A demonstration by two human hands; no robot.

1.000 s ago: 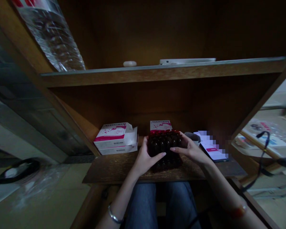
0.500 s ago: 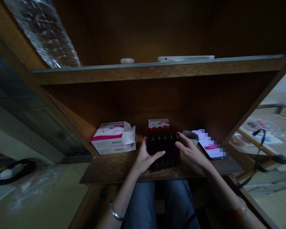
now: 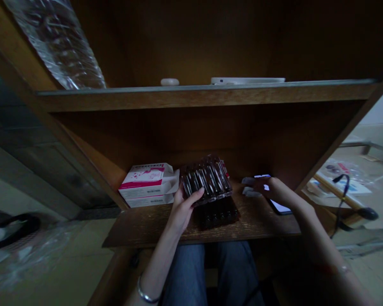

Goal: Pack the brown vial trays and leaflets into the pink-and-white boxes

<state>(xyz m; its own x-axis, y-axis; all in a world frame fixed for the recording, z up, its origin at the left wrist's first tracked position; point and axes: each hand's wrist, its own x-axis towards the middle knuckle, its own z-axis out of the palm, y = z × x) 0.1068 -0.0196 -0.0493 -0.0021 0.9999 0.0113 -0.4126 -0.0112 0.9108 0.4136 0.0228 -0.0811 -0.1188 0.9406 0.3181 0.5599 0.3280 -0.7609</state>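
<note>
My left fingers (image 3: 196, 196) are clamped on the near edge of a clear tray of dark vials (image 3: 206, 178), tilted up above a second dark tray (image 3: 218, 212) lying flat on the tabletop (image 3: 140, 227). My right hand (image 3: 276, 191) reaches over a lit phone (image 3: 279, 206); its fingers touch something pale, but I cannot tell whether they grip it. A pink-and-white box (image 3: 148, 185) sits just left of the lifted tray.
</note>
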